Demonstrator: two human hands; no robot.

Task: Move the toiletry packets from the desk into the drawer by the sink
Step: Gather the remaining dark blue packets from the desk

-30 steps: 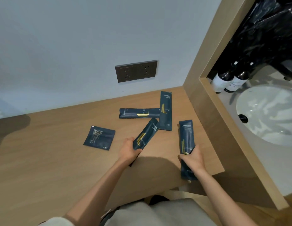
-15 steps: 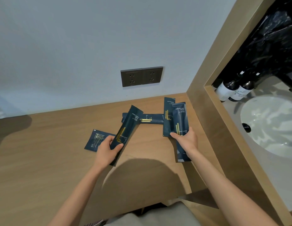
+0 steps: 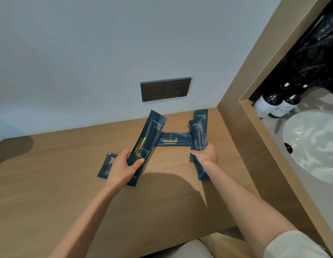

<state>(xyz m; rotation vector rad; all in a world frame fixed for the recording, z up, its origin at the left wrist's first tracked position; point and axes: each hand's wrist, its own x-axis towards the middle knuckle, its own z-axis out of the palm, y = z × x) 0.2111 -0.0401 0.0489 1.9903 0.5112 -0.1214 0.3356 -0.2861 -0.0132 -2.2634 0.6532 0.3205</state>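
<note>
The left hand (image 3: 123,167) grips a long dark packet (image 3: 145,144), tilted up off the wooden surface (image 3: 50,183). The right hand (image 3: 205,155) clasps another long packet (image 3: 198,138). Between the hands a third packet (image 3: 173,139) lies flat; a square packet (image 3: 106,165) lies partly under the left hand.

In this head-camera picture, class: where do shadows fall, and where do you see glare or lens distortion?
Head view: the person's shadow darkens the desk between the forearms; another dark patch sits at far left. The sink shows mottled reflections. The wide lens slants the wooden partition strongly.
</note>
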